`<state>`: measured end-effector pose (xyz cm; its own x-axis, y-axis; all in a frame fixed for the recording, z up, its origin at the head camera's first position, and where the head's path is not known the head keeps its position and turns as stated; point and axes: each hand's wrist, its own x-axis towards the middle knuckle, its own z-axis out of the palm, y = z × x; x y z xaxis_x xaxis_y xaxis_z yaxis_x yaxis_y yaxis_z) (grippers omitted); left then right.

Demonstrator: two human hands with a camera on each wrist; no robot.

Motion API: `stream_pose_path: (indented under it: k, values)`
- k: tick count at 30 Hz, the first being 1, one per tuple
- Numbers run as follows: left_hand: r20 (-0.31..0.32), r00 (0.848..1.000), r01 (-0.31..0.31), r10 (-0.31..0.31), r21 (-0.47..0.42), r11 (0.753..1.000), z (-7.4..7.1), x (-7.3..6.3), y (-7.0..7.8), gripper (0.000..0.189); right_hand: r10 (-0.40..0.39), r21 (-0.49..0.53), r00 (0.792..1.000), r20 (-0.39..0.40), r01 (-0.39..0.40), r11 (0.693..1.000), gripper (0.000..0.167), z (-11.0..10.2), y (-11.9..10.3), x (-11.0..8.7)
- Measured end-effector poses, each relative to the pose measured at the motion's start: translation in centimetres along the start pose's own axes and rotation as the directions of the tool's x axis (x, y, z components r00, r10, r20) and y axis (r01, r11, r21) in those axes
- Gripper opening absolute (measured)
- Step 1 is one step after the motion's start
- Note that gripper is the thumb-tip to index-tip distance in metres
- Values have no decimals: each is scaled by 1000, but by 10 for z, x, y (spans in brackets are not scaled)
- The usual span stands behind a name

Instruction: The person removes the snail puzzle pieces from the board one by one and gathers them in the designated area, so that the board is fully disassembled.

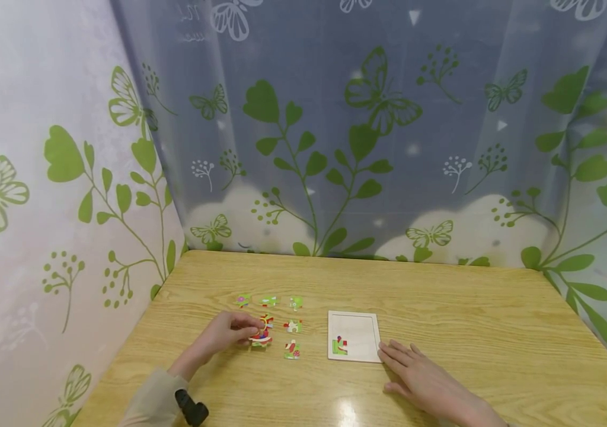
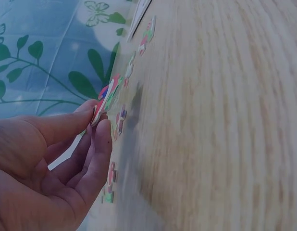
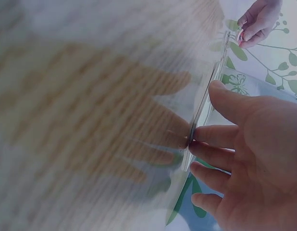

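Note:
My left hand [image 1: 231,330] pinches a red, white and green jigsaw puzzle piece [image 2: 107,98] between thumb and fingers, lifted above the table in the left wrist view. Just beyond it in the head view lies another piece with red and yellow [image 1: 267,320], partly covered by the fingers. To the right is a square wooden puzzle tray [image 1: 357,335] with one green and red piece [image 1: 339,346] in its lower left corner. My right hand [image 1: 422,375] lies with straight fingers, the fingertips at the tray's right edge.
Several loose puzzle pieces lie left of the tray, among them a mushroom piece [image 1: 292,350] and a green piece [image 1: 296,303] at the back. The wooden table [image 1: 474,320] meets a printed curtain [image 1: 330,196] along its far edge.

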<state>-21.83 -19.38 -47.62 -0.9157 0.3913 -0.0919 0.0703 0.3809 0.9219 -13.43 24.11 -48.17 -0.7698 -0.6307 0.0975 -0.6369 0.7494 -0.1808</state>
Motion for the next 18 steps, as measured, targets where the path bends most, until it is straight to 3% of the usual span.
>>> stream_pose_path:
  k: [18]
  values:
    - [0, 998, 56, -56, -14, 998, 4, -3, -5, 22, 15, -1, 1000, 13, -15, 1000, 63, 0, 0, 0]
